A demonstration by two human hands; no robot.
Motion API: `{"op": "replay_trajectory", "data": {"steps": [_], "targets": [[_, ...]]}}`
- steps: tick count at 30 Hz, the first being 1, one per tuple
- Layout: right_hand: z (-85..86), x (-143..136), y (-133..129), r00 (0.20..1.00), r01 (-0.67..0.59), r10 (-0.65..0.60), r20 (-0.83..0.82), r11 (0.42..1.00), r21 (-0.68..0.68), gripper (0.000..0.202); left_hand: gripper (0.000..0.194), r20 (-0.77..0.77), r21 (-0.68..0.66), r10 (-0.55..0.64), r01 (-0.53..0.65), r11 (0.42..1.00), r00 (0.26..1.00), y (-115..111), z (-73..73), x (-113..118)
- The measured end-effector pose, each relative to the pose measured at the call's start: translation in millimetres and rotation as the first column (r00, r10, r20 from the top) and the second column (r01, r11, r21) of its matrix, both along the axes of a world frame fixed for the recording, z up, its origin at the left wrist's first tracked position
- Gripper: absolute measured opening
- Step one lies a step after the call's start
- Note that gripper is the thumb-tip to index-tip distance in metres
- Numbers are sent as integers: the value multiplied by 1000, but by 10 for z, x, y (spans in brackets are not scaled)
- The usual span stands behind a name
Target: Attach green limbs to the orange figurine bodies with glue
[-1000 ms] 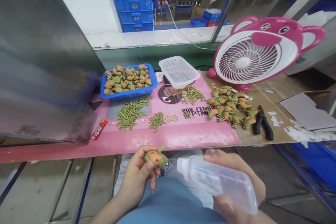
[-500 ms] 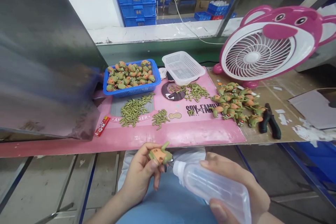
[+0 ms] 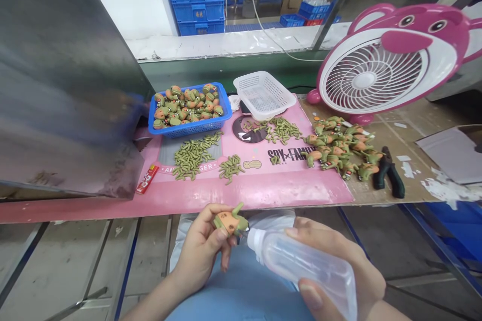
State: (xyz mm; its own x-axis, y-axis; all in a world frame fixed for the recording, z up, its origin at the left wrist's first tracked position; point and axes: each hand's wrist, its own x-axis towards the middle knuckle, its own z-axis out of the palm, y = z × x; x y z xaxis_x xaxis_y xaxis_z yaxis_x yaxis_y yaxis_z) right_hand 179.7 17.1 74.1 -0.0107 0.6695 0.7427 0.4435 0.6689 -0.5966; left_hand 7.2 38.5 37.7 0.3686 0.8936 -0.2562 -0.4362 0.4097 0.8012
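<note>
Between the fingers and thumb of my left hand [image 3: 205, 241] is a small green and orange toy figure [image 3: 228, 221], one green limb sticking up from it. My right hand [image 3: 346, 256] is wrapped round a clear squeeze bottle [image 3: 301, 263], tilted so its white cap points at the figure. The bottle's thin nozzle meets the figure's right side; whether it touches is too small to tell. On the pink mat beyond lie a large pile of small green limb pieces [image 3: 191, 158], a smaller pile [image 3: 230, 166] and a third pile [image 3: 282, 130].
A blue basket [image 3: 176, 131] holds many similar figures, beside a white basket [image 3: 263, 93]. More figures [image 3: 335, 148] lie at right near black-handled pliers [image 3: 387, 173]. A pink fan [image 3: 369, 80] stands behind them. A metal box [image 3: 71, 110] bounds the left; a red packet [image 3: 146, 179] lies beside it.
The view has shifted slightly. Both hands keep their hold, with the bottle's nozzle still at the figure; the bottle has moved only a little.
</note>
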Motion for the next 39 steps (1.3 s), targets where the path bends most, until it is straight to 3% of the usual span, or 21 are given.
{"op": "replay_trajectory", "data": {"steps": [19,29,39], "targets": [[32,-29,20,1000,-10,11,-9,999,30,19,28,2,4,16,-16,1000,1000,-13,-24,-4],[6,0,-13,1000,-6,6,-29,1000,-22,20,33,-50,-17,52,-53,998,997,-12,-5,12],[-58,-62,-40,996,70,-70,-62,998,-4,21,32,-61,12,45,-44,999,997,-9,7,7]]}}
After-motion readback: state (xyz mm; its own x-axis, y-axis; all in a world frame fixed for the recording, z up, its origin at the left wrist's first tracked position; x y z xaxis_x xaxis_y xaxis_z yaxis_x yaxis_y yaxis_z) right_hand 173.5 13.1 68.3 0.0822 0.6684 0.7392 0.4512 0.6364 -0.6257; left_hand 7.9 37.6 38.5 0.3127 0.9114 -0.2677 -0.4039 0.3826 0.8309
